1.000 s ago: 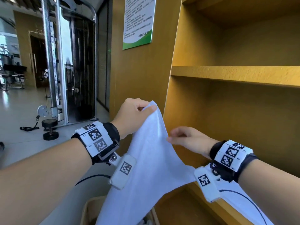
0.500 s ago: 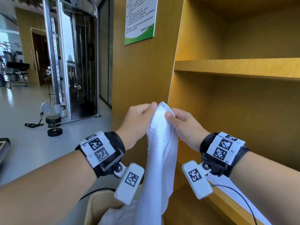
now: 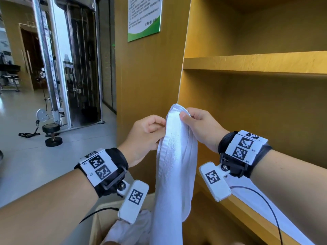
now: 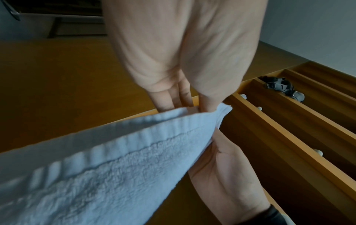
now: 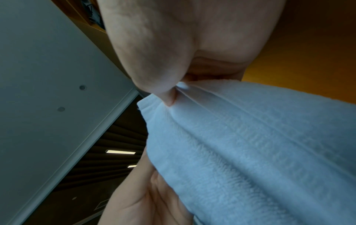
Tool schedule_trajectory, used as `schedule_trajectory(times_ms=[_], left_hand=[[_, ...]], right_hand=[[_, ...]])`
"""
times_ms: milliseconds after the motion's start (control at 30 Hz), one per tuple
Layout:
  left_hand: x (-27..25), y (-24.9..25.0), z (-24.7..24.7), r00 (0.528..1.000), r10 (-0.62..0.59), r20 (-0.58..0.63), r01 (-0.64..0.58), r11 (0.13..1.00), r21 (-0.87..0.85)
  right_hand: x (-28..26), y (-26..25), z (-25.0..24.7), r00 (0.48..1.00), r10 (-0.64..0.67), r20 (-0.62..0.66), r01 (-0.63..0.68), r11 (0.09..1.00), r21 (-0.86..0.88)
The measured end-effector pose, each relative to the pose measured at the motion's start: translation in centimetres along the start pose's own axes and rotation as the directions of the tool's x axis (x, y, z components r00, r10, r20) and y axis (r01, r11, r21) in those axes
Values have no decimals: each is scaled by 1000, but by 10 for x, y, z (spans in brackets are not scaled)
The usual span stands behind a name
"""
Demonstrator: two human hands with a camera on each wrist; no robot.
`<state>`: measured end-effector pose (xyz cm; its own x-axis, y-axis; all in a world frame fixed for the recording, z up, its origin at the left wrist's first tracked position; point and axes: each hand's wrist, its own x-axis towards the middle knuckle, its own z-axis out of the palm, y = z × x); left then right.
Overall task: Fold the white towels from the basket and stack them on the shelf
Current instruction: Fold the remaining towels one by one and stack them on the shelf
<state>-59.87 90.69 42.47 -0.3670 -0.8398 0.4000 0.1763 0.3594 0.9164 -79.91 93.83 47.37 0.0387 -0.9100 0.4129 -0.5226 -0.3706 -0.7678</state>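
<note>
**Towel held doubled at its top edge, both hands pinching**

Head view: the white towel [image 3: 174, 165] hangs folded lengthwise between the two hands, its lower end trailing down to the basket [image 3: 96, 225] below the left wrist. The left hand [image 3: 143, 138] has its fingers curled against the hemmed edge; the right hand [image 3: 200, 128] pinches the top fold with the thumb on the near face. More white cloth lies in the basket. The shelf [image 3: 256, 62] stands just beyond the right hand.

Left wrist view: fingertips [image 4: 165, 105] grip the ribbed hem at the corner; the opposite palm backs the cloth.

Right wrist view: the thumb [image 5: 163, 89] presses into the hem, puckering it.

Assessment: the towel appears light, soft and limp, with a terry pile that should not slip. It will sag wherever unsupported, so the stitched hem and corners look the soundest places to take hold.
</note>
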Motion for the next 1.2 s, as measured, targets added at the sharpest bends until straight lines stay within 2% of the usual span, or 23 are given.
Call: schedule_trajectory(times_ms=[133,267,367,500,600,867,1033,1200], left_hand=[[5,0,3,998,-44,34,46,998,-47],[4,-12,3,995,7,99,-21,990,140],[-3,-24,1,986,-31,164,-12,966,257],[-9,-38,-2,979,-87,182,22,942,335],[-14,-47,-3,981,-75,180,-2,919,395],[-25,-82,-3,954,-175,245,57,904,423],[-33,-105,-8,900,-286,329,137,902,410],[-42,-122,-13,902,-310,300,164,890,426]], right_hand=[[5,2,-4,1000,13,-29,-13,1000,-16],[8,-1,-9,998,-20,-58,18,999,-37],[12,-3,-14,996,-38,-77,32,996,-79],[18,-3,-20,995,-34,-98,25,995,-93],[23,-3,-24,993,-21,-114,8,993,-116],[37,-10,-35,982,32,-186,-60,987,-151],[43,-14,-43,970,86,-229,-122,981,-149],[47,-15,-49,956,115,-269,-157,977,-142]])
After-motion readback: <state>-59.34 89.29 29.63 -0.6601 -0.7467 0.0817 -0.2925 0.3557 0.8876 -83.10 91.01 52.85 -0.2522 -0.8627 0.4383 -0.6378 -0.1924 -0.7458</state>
